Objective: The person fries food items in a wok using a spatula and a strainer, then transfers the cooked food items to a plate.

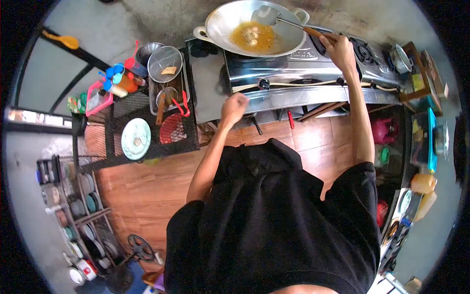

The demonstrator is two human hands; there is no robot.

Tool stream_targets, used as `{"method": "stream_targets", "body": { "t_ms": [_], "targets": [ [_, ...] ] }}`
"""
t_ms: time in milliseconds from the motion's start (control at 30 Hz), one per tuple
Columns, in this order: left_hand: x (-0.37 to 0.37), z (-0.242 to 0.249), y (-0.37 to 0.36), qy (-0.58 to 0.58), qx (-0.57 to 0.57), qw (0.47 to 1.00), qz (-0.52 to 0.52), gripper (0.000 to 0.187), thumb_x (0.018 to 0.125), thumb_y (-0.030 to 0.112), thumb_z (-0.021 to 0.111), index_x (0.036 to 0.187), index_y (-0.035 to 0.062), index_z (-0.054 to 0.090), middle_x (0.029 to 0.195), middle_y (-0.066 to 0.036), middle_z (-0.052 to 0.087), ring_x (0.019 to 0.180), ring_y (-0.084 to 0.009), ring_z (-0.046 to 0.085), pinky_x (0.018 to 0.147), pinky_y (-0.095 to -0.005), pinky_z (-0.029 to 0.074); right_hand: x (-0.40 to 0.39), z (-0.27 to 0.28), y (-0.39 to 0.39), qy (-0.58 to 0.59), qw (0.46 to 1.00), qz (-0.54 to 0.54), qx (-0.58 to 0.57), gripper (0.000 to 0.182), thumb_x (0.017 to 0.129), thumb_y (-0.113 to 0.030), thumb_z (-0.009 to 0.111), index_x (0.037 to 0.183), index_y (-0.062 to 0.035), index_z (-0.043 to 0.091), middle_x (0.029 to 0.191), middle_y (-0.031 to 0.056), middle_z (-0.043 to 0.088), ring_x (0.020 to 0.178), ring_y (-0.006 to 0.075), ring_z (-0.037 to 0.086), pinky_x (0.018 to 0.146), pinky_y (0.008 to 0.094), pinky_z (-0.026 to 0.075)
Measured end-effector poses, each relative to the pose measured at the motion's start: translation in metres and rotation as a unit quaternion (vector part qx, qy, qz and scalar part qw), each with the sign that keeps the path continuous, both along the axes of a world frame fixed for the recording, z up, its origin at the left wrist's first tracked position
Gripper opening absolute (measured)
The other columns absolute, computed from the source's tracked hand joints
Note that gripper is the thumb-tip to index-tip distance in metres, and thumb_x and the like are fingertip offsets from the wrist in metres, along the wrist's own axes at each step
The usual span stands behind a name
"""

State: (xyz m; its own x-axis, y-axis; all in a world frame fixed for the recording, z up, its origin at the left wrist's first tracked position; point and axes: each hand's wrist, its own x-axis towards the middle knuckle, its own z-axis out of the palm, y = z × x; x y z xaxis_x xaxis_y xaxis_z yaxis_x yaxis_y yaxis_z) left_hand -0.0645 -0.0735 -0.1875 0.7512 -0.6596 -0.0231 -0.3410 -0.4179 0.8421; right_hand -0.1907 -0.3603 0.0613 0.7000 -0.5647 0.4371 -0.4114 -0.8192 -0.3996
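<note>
My right hand (339,50) is closed around the wooden handle of a metal spatula (290,22). Its wide blade (267,15) rests against the inner far side of a large silver wok (220,36) on the stove. Yellow oil (268,40) pools in the wok, with a pale clump of food (251,35) in it. My left hand (235,106) hangs in front of the stove's near edge, fingers curled in and slightly blurred, with no object showing in them. It touches nothing that I can see.
Left of the stove, a black mesh table (188,132) carries a strainer (165,63) with a piece of food, squeeze bottles (126,82) and a patterned plate (135,138). A second burner (362,51) lies to the right. Dish racks (100,215) stand at the lower left.
</note>
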Motion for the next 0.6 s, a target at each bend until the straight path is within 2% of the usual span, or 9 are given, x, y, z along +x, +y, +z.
{"method": "stream_targets", "body": {
  "t_ms": [67, 100, 167, 233, 333, 400, 433, 500, 600],
  "targets": [
    [-0.010, -0.011, -0.034, -0.013, 0.010, 1.000, 0.009, 0.033, 0.081, 0.038, 0.062, 0.098, 0.0090, 0.063, 0.087, -0.014, 0.067, 0.084, -0.0322, 0.065, 0.072, -0.0406, 0.050, -0.002, -0.008, -0.015, 0.008, 1.000, -0.004, 0.007, 0.036, 0.082, -0.031, 0.064, 0.101, 0.0000, 0.067, 0.086, 0.0220, 0.066, 0.082, 0.0306, 0.067, 0.073, 0.0351, 0.050],
    [-0.009, -0.016, -0.048, -0.023, 0.006, 1.000, 0.000, 0.035, 0.081, 0.039, 0.061, 0.098, 0.0081, 0.063, 0.087, -0.014, 0.067, 0.086, -0.0323, 0.064, 0.074, -0.0427, 0.050, -0.003, -0.011, -0.024, 0.023, 1.000, 0.006, 0.000, 0.035, 0.083, -0.030, 0.063, 0.101, 0.0006, 0.066, 0.087, 0.0219, 0.066, 0.080, 0.0293, 0.067, 0.073, 0.0348, 0.050],
    [-0.011, -0.022, -0.066, 0.010, -0.015, 1.000, 0.003, 0.036, 0.081, 0.040, 0.060, 0.096, 0.0071, 0.064, 0.087, -0.016, 0.067, 0.086, -0.0333, 0.064, 0.074, -0.0438, 0.049, -0.010, -0.011, -0.034, 0.045, 0.999, 0.013, 0.003, 0.036, 0.082, -0.036, 0.063, 0.100, -0.0062, 0.068, 0.087, 0.0214, 0.066, 0.085, 0.0363, 0.065, 0.074, 0.0390, 0.050],
    [-0.012, -0.024, -0.078, 0.013, 0.019, 0.999, 0.033, 0.038, 0.081, 0.045, 0.059, 0.087, 0.0081, 0.066, 0.088, -0.015, 0.067, 0.085, -0.0312, 0.064, 0.074, -0.0397, 0.049, -0.010, -0.011, -0.042, 0.069, 0.997, 0.011, -0.041, 0.038, 0.082, -0.037, 0.063, 0.100, -0.0041, 0.068, 0.091, 0.0206, 0.066, 0.087, 0.0321, 0.066, 0.076, 0.0369, 0.049],
    [-0.015, -0.019, -0.085, 0.043, 0.037, 0.997, 0.051, 0.041, 0.081, 0.047, 0.056, 0.083, 0.0073, 0.066, 0.087, -0.015, 0.067, 0.082, -0.0330, 0.065, 0.071, -0.0430, 0.050, -0.008, -0.019, -0.068, 0.076, 0.993, 0.075, -0.048, 0.040, 0.082, -0.039, 0.063, 0.101, -0.0043, 0.068, 0.089, 0.0186, 0.068, 0.084, 0.0235, 0.067, 0.077, 0.0321, 0.049],
    [-0.015, -0.022, -0.092, 0.059, 0.026, 0.995, 0.078, 0.041, 0.081, 0.045, 0.056, 0.084, 0.0056, 0.066, 0.087, -0.017, 0.067, 0.081, -0.0351, 0.065, 0.070, -0.0457, 0.050, -0.002, -0.019, -0.071, 0.114, 0.991, 0.037, -0.056, 0.037, 0.083, -0.035, 0.063, 0.100, -0.0029, 0.068, 0.079, 0.0156, 0.068, 0.071, 0.0170, 0.063, 0.068, 0.0316, 0.048],
    [-0.017, -0.027, -0.097, 0.042, 0.011, 0.994, 0.097, 0.041, 0.081, 0.044, 0.056, 0.085, 0.0039, 0.065, 0.087, -0.019, 0.066, 0.081, -0.0362, 0.065, 0.069, -0.0469, 0.050, 0.001, -0.027, -0.074, 0.067, 0.994, 0.077, -0.041, 0.037, 0.083, -0.036, 0.063, 0.099, -0.0027, 0.069, 0.064, 0.0086, 0.064, 0.059, 0.0135, 0.056, 0.057, 0.0312, 0.045],
    [-0.022, -0.025, -0.102, 0.031, -0.016, 0.991, 0.129, 0.041, 0.080, 0.039, 0.058, 0.091, 0.0007, 0.066, 0.090, -0.020, 0.066, 0.087, -0.0338, 0.065, 0.078, -0.0453, 0.051, 0.008, -0.019, -0.069, 0.106, 0.989, 0.088, -0.050, 0.038, 0.084, -0.036, 0.062, 0.099, -0.0023, 0.070, 0.054, 0.0028, 0.052, 0.052, 0.0101, 0.049, 0.049, 0.0293, 0.040],
    [-0.023, -0.028, -0.104, 0.025, -0.052, 0.984, 0.169, 0.034, 0.079, 0.033, 0.059, 0.090, 0.0015, 0.067, 0.095, -0.019, 0.066, 0.090, -0.0324, 0.065, 0.078, -0.0443, 0.051, 0.014, -0.015, -0.055, 0.081, 0.988, 0.116, -0.066, 0.036, 0.084, -0.034, 0.064, 0.098, -0.0012, 0.070, 0.053, -0.0007, 0.045, 0.050, 0.0065, 0.043, 0.046, 0.0251, 0.035]
  ]
}}
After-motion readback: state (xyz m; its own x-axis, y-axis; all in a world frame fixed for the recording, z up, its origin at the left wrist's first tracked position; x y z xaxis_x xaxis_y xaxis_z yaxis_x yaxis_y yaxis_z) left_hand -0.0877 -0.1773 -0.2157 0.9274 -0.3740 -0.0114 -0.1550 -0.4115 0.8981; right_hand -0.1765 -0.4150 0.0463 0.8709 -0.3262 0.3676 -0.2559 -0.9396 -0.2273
